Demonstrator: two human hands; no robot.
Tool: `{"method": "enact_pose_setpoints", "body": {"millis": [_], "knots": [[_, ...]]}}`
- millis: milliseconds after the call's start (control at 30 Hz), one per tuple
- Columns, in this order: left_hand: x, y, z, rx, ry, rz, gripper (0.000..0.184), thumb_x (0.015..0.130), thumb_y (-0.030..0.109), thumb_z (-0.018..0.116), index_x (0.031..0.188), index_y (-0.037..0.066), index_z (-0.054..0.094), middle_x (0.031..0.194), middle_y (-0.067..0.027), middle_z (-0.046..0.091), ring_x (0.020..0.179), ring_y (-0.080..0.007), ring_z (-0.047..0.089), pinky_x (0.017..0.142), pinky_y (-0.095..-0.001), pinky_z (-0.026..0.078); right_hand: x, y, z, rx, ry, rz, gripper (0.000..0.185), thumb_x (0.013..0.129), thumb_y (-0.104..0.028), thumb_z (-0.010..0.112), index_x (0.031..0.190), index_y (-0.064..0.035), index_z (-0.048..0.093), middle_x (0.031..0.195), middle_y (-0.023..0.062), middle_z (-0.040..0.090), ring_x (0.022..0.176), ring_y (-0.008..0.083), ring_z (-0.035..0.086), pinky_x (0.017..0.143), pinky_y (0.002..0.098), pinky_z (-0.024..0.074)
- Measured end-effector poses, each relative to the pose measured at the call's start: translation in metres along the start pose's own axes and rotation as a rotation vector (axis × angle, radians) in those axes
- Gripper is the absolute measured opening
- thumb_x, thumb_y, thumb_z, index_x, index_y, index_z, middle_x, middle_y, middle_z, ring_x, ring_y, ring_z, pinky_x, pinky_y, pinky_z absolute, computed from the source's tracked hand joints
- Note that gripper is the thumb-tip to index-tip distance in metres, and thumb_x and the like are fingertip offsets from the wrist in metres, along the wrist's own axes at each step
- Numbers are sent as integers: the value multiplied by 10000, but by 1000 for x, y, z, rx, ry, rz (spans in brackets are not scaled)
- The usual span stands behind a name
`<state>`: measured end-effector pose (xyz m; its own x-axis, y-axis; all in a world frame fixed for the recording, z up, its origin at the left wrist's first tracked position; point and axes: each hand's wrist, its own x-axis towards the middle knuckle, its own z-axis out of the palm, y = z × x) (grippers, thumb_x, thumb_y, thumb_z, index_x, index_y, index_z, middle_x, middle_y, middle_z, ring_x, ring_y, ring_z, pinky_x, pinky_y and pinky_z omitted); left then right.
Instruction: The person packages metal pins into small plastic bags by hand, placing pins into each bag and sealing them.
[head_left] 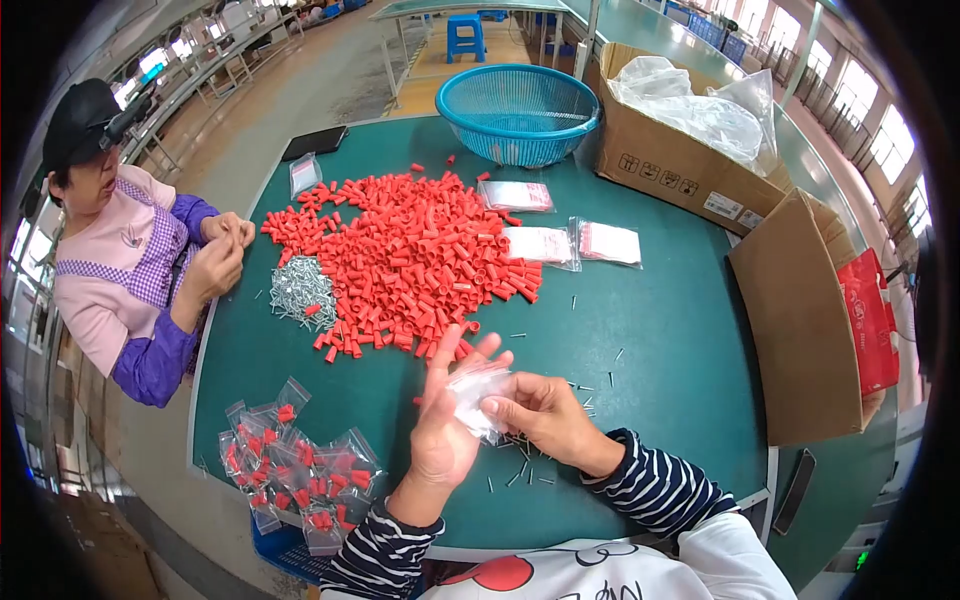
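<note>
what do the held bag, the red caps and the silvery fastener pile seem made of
Held bag: probably thin plastic film, translucent, creased and shiny.
Red caps: likely moulded plastic, smooth, evenly coloured, repeating one shape.
Silvery fastener pile: apparently metal, bright grey; plating can't be told.

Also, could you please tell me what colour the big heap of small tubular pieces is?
The heap is orange-red, showing best in the head view.

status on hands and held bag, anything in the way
Left hand open against clear bag; right hand pinching it. Red caps heaped beyond. Loose screws by right hand, nothing visibly blocking.
</note>
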<state>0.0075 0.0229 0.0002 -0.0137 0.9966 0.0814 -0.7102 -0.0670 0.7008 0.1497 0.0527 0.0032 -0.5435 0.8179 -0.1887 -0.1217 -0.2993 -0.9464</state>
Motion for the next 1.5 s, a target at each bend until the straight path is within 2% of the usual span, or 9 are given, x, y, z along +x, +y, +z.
{"method": "enact_pose_setpoints", "body": {"millis": [267, 600, 800, 833, 933, 1167, 1267, 1367, 1500], "knots": [[-3, -8, -7, 95, 107, -78, 406, 1035, 284, 456, 1319, -6, 434, 1189, -193, 619, 1130, -269, 590, 975, -403, 476, 0, 6, 1, -305, 148, -255, 199, 908, -145, 688, 1012, 19, 645, 766, 16, 625, 647, 55, 533, 551, 234, 436], [3, -10, -9, -70, 164, -44, 366, 1006, 244, 521, 1267, -12, 496, 1252, -170, 579, 1199, -275, 548, 1028, -421, 436, -4, -5, -5, -553, 160, -333, 126, 928, -115, 642, 929, 12, 647, 763, 24, 607, 660, 55, 512, 585, 229, 444], [6, 4, -29, -8, 349, -12, 370, 989, 203, 557, 1273, -23, 489, 1125, -101, 610, 933, -159, 596, 771, -293, 501, 2, 5, -11, -270, 239, -207, 153, 961, -145, 612, 957, 5, 642, 784, -18, 599, 689, 50, 518, 623, 217, 452], [5, 8, -30, -30, 305, -40, 395, 959, 166, 611, 1290, -24, 506, 993, -34, 620, 768, -71, 535, 625, -207, 417, 3, 5, -12, -233, 248, -196, 156, 964, -149, 610, 960, 3, 641, 787, -23, 598, 698, 48, 520, 632, 214, 453], [1, 16, -20, 286, 199, -189, 437, 913, 149, 683, 1292, -19, 542, 895, 22, 613, 717, -21, 494, 578, -175, 355, 4, 4, -14, -206, 240, -211, 160, 964, -151, 611, 959, 6, 644, 797, -16, 599, 707, 54, 524, 645, 217, 453], [0, 17, -14, 495, 177, -183, 244, 885, 116, 716, 1098, -1, 704, 891, 47, 583, 735, -15, 483, 606, -163, 348, 0, -4, -15, -521, 195, -379, 152, 946, -141, 628, 944, 7, 664, 817, 45, 619, 679, 100, 541, 613, 247, 451], [0, 14, -13, 558, 130, -80, 235, 877, 112, 718, 1076, -12, 702, 911, 18, 621, 653, -2, 442, 511, -173, 276, 0, -5, -14, -537, 202, -411, 145, 935, -134, 639, 935, 7, 668, 818, 61, 626, 668, 111, 545, 602, 254, 451], [-1, 15, -11, 579, 129, -92, 215, 879, 86, 713, 1071, -11, 713, 933, 1, 578, 820, -62, 511, 722, -195, 410, 0, -4, -14, -518, 210, -429, 138, 930, -123, 638, 931, 11, 669, 800, 66, 615, 647, 122, 537, 581, 263, 440], [0, 10, -16, 583, 108, 19, 169, 846, 42, 734, 1008, -7, 726, 911, -9, 568, 805, -80, 519, 714, -208, 422, 0, -3, -14, -520, 178, -436, 127, 926, -109, 632, 959, 10, 665, 786, 75, 592, 629, 138, 529, 547, 270, 421]]}}
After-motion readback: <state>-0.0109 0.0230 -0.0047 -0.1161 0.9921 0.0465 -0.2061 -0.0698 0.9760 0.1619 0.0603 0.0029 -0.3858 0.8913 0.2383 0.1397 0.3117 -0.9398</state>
